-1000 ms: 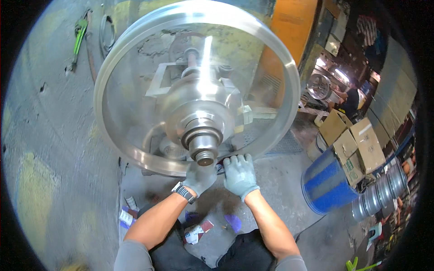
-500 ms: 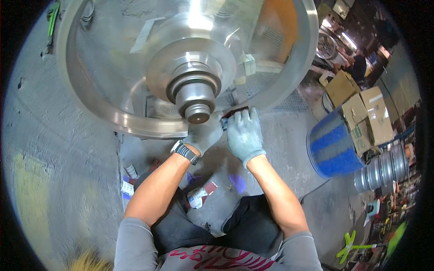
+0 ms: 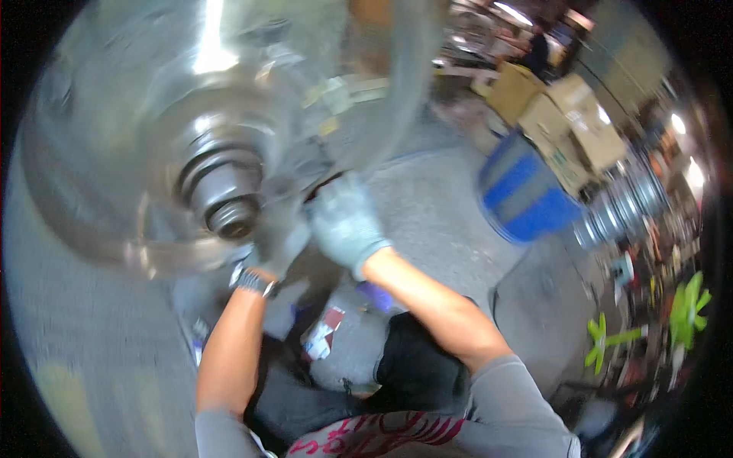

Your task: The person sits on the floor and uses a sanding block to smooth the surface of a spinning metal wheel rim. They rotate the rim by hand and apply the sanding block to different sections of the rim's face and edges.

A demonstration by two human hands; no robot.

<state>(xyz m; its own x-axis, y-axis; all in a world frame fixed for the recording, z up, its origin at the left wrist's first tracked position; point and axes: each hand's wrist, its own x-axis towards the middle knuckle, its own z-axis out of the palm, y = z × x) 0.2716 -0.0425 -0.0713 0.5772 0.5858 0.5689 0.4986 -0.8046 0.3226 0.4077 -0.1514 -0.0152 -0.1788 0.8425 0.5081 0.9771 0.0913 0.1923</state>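
A large shiny metal wheel rim (image 3: 145, 258), blurred as if spinning, fills the upper left on a stepped steel spindle (image 3: 225, 183). My right hand (image 3: 343, 221), in a grey glove, is closed at the rim's lower right edge. Its fingers press a dark brown strip, seemingly sandpaper (image 3: 324, 185), that shows along the fingertips. Just left of it, below the spindle end, is my gloved left hand (image 3: 282, 233). Motion smears that hand and its fingers cannot be made out. A dark watch (image 3: 253, 281) sits on the left wrist.
Sandpaper pieces (image 3: 324, 333) with brown and white faces lie on the floor between my legs. At right stands a blue drum (image 3: 527, 187) with cardboard boxes (image 3: 576, 126) against it. Beyond are stacked metal rims (image 3: 622, 206), a green fan (image 3: 603, 342) and a person (image 3: 534, 57).
My view has swung, so the wheel and spindle sit further left and the boxes and drum have shifted left too. Both hands remain close together at the wheel's lower edge.
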